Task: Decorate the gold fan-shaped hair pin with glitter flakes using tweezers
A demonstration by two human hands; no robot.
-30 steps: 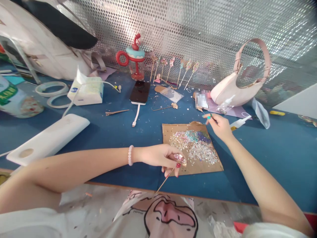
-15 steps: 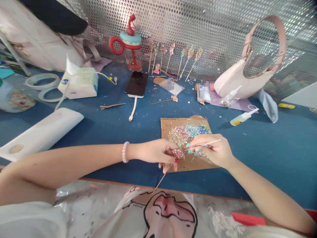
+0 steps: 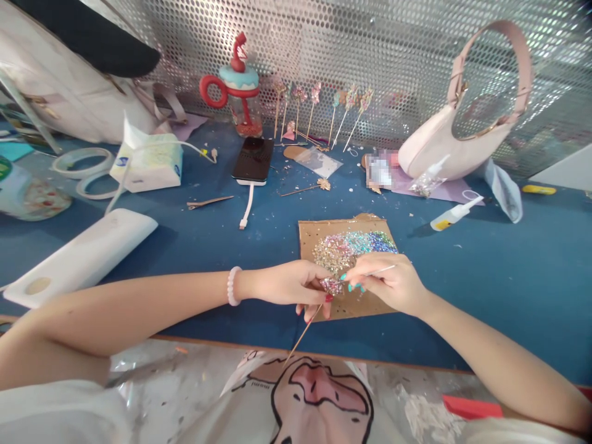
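My left hand (image 3: pixel 300 285) is closed round a thin wooden stick (image 3: pixel 303 336), whose wider head (image 3: pixel 331 285) is crusted with pink and multicoloured rhinestones. The stick slants down toward my lap. In my right hand (image 3: pixel 393 282), fingers pinch slim metal tweezers (image 3: pixel 382 270), their tip at the right side of the decorated head. Whether the tip grips a stone is too small to tell. Beneath both hands lies a piece of cardboard (image 3: pixel 308 229), with loose rhinestones (image 3: pixel 335 246) spread from gold through pink and turquoise to dark blue.
Several decorated sticks (image 3: pixel 316 92) stand against the perforated metal panel. Behind the cardboard lie a leaf-topped stick (image 3: pixel 322 184), a phone (image 3: pixel 253 159) and a hair clip (image 3: pixel 210 202). A glue bottle (image 3: pixel 451 217) and pink handbag (image 3: pixel 456 139) are at right; a tissue pack (image 3: pixel 152 163) is at left.
My right hand has moved slightly left, bringing the tweezers' tip from a small gap away to the decorated head. My left hand keeps its hold on the stick.
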